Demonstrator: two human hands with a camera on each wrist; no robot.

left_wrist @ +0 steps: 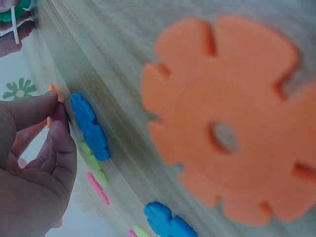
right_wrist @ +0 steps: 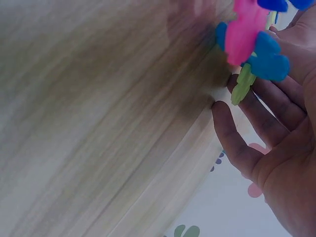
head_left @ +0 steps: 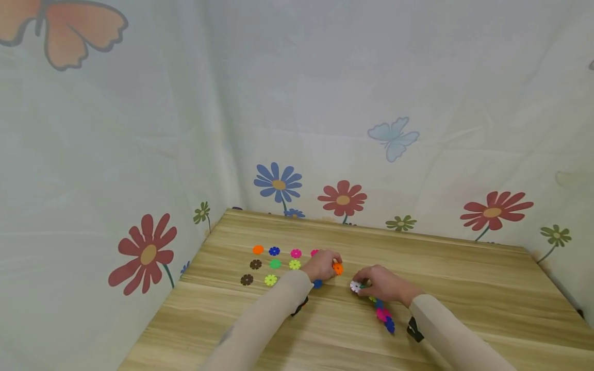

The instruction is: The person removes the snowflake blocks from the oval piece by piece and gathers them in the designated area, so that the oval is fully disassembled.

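Note:
My left hand (head_left: 322, 264) pinches an orange notched flower disc (head_left: 337, 268) between thumb and fingertips, just above the table. To its right, my right hand (head_left: 382, 283) grips a chain of interlocked flower discs by its far end. A white disc (head_left: 356, 286) shows at that end, with green beside it. Toward me the chain runs through a yellow-green disc (right_wrist: 243, 85), a blue disc (right_wrist: 269, 57), a pink disc (head_left: 382, 314) and a dark blue disc (head_left: 390, 324). The two hands' discs are apart. In the left wrist view, another orange disc (left_wrist: 192, 138) looms close to the camera.
Loose discs lie in rough rows left of the hands, among them brown (head_left: 247, 280), green (head_left: 275, 264), yellow (head_left: 271, 280) and pink (head_left: 296, 253). A blue disc (head_left: 317, 284) lies beneath the left hand. The wooden table (head_left: 464, 288) meets a flower-printed curtain (head_left: 306, 103) behind.

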